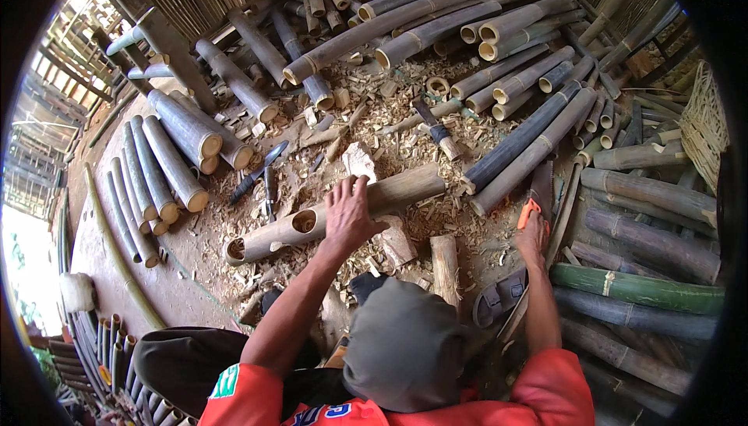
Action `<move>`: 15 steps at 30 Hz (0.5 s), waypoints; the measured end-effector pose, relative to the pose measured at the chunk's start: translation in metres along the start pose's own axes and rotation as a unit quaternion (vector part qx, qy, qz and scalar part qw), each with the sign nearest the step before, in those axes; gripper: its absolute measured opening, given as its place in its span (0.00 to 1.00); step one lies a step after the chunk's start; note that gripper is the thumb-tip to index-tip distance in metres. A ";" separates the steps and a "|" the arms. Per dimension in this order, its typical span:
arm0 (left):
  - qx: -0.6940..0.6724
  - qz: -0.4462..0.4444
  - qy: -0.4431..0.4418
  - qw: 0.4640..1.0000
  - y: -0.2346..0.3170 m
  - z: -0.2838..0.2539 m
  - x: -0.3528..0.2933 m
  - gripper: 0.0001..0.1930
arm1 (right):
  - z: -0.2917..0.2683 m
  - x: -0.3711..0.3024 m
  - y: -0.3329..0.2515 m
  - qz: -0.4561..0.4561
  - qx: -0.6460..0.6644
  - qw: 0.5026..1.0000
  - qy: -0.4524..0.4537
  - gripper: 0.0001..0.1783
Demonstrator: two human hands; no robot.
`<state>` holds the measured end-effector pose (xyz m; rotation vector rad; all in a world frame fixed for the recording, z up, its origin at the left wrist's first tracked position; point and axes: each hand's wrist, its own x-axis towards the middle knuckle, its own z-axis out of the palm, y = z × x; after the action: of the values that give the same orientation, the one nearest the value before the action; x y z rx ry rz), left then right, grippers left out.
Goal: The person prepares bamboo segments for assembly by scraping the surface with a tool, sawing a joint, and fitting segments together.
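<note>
My left hand is pressed over a pale bamboo tube, fingers curled across its top and thumb stretched to the right. The tube lies slanted over wood chips, with openings cut in its side left of the hand. Off to the right, my right hand is closed around the orange handle of a handsaw. The saw's dark blade points away from me, beside a narrow strip. A split block of pale wood rests just below the tube, near the left hand.
Beyond the tube lie a dark-handled knife and a short tool with a wrapped handle. Cut bamboo poles line the left; more are stacked at the back and right, including a green pole. Wood chips cover much of the floor.
</note>
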<state>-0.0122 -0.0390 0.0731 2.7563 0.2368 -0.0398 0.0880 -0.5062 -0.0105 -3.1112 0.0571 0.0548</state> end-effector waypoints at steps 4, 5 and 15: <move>-0.019 -0.025 -0.018 0.999 -0.005 0.018 0.015 0.49 | -0.037 -0.027 -0.025 0.016 0.060 0.997 0.035 0.18; -0.039 -0.024 -0.026 0.999 -0.006 0.019 0.021 0.47 | -0.042 -0.037 -0.019 0.033 0.139 0.988 0.056 0.19; -0.171 -0.125 -0.088 0.973 -0.010 0.030 0.052 0.46 | -0.096 -0.167 -0.056 0.137 0.626 0.730 0.237 0.15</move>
<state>0.0376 -0.0329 0.0389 2.3492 0.4903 -0.2814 -0.0736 -0.4468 0.0925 -1.6530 0.3784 -0.5349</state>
